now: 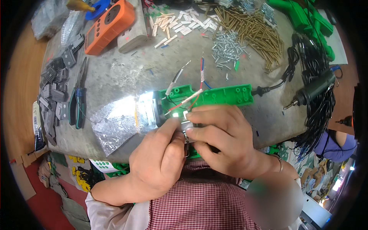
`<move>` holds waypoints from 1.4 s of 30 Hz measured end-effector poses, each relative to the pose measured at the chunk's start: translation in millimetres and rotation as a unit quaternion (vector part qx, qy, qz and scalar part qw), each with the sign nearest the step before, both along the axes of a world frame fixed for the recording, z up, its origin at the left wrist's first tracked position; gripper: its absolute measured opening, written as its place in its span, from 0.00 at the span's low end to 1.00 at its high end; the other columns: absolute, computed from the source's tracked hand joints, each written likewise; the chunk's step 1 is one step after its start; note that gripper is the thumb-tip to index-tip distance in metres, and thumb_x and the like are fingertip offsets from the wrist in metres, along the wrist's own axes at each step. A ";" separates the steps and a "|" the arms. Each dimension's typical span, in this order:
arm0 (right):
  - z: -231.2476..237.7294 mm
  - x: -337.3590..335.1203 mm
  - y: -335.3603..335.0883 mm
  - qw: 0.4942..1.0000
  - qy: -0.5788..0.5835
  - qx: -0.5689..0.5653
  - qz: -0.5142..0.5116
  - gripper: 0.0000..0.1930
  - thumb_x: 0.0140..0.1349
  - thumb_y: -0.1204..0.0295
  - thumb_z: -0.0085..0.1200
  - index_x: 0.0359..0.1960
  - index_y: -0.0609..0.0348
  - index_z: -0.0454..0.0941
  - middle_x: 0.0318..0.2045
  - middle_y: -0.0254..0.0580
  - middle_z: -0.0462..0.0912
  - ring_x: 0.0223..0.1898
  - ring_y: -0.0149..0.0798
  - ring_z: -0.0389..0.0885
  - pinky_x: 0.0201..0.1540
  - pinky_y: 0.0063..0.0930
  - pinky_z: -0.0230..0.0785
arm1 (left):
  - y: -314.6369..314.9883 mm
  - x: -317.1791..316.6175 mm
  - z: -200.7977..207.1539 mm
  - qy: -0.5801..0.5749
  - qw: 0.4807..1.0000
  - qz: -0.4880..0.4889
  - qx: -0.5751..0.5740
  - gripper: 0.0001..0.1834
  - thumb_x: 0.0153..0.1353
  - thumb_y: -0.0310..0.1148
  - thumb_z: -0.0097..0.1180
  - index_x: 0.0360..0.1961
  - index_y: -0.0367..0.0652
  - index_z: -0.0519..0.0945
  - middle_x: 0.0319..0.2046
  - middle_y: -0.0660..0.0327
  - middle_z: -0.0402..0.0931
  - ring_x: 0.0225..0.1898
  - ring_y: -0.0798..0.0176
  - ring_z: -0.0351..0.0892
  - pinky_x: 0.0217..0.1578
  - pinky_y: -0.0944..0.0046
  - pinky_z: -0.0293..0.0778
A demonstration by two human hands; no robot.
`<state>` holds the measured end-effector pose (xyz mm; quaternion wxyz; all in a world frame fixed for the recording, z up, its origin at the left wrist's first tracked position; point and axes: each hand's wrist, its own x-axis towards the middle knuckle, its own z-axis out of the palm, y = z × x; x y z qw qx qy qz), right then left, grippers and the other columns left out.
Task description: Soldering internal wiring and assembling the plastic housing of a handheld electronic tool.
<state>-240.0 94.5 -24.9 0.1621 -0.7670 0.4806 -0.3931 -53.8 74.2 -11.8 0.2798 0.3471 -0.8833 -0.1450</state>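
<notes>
A green plastic tool housing half (pixel 222 95) lies on the grey table in front of me. Black, red, blue and white-sleeved wires (pixel 184 100) rise out of it, some ends sticking up bare. Over its lower part, my left hand (pixel 161 153) and my right hand (pixel 222 134) meet with bent fingers, pinching a small silvery part (pixel 187 125) between their fingertips. The fingers hide most of that part and the housing beneath. Left of the housing, clear plastic wrap (pixel 115 122) covers something shiny. A black power cord (pixel 264 90) leaves the housing's right end.
Pliers (pixel 78 96) and grey finned metal pieces (pixel 57 84) lie at left. An orange meter (pixel 109 27) stands far left. Silver screws (pixel 228 48), long brass-coloured screws (pixel 257 30) and white sleeves (pixel 188 21) are piled far. A black electric screwdriver (pixel 312 88) and coiled cables lie right.
</notes>
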 end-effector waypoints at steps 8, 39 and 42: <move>34.6 -17.8 -4.1 0.998 -0.019 0.055 0.016 0.20 0.47 0.81 0.64 0.46 0.60 0.81 0.44 0.41 0.82 0.41 0.44 0.83 0.44 0.36 0.75 | -2.4 -3.7 -3.7 -0.009 0.999 0.000 -0.031 0.11 0.43 0.26 0.57 0.30 0.36 0.72 0.43 0.49 0.77 0.37 0.52 0.80 0.31 0.62 0.77; 21.8 -17.8 -30.2 0.982 0.106 0.138 0.066 0.11 0.47 0.80 0.58 0.34 0.54 0.82 0.31 0.37 0.71 0.32 0.40 0.77 0.29 0.33 0.70 | 10.6 -4.4 -4.4 -0.060 0.989 0.003 -0.136 0.05 0.49 0.32 0.54 0.25 0.43 0.75 0.40 0.58 0.80 0.40 0.61 0.79 0.36 0.64 0.70; 24.1 -21.6 -30.6 0.984 0.019 0.158 0.082 0.14 0.47 0.80 0.58 0.38 0.52 0.84 0.30 0.36 0.73 0.30 0.39 0.78 0.29 0.30 0.71 | 12.8 -1.4 -4.5 -0.055 0.990 0.008 -0.128 0.05 0.50 0.32 0.54 0.26 0.42 0.76 0.40 0.57 0.80 0.40 0.61 0.80 0.37 0.64 0.71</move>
